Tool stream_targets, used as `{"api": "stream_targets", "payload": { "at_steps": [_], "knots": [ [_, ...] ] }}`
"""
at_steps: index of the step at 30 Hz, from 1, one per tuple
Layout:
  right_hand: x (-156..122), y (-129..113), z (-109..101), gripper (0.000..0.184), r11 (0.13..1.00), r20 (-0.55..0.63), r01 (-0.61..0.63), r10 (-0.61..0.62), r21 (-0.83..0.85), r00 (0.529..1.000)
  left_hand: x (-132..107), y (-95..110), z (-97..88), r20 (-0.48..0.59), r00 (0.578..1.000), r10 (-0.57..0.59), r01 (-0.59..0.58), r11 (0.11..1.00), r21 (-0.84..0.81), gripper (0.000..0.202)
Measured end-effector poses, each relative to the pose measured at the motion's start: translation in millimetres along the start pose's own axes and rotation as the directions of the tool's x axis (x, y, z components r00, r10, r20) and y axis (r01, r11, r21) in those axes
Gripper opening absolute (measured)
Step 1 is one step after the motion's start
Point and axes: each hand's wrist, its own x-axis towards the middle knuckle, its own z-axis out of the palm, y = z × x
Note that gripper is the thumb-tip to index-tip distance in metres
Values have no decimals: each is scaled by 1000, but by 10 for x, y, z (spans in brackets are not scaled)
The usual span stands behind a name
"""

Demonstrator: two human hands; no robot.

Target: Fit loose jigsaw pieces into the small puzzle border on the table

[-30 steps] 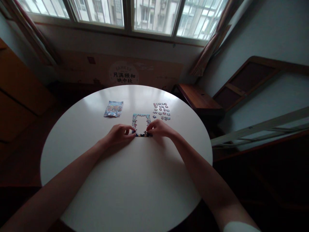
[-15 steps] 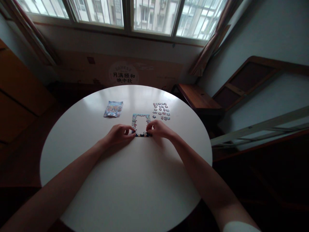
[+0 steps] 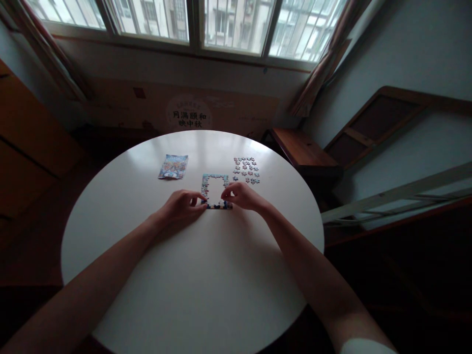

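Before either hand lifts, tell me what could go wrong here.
The left hand is at the near left corner of the puzzle border; lifting might drag it. The right hand covers part of its right side; a sideways push could spread joints. Loose pieces lie beyond that hand; a sweep might scatter them.

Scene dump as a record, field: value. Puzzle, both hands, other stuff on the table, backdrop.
table: white, rounded edge
puzzle: border laid out, middle unfilled; right side partly hidden
left hand: at puzzle's near left corner
right hand: over puzzle's right side, thumb and finger close together; cannot tell if a piece is pinched
loose pieces: spread in rough rows, beyond puzzle to the right
packet: lying flat, beyond puzzle to the left
backdrop: window past the table's far edge
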Motion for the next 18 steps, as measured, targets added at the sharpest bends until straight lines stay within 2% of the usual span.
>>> {"api": "stream_targets", "payload": {
  "at_steps": [4,14,16,18],
  "knots": [
    [-12,-8,43,21,999,64,2,0,-32,998,-4,-11,6,9,1000,3,-3,1000,-18,28],
    [4,35,18,15,997,42,75,-75,5,996,1,9,-14,13,1000,11,-11,1000,-14,28],
    [18,109,-72,11,998,-53,48,-46,35,998,3,8,-12,17,1000,12,-11,1000,-26,29],
    [16,236,-209,13,999,-247,-34,39,28,968,3,7,-12,23,1000,13,-12,999,-38,30]
  ]
}}
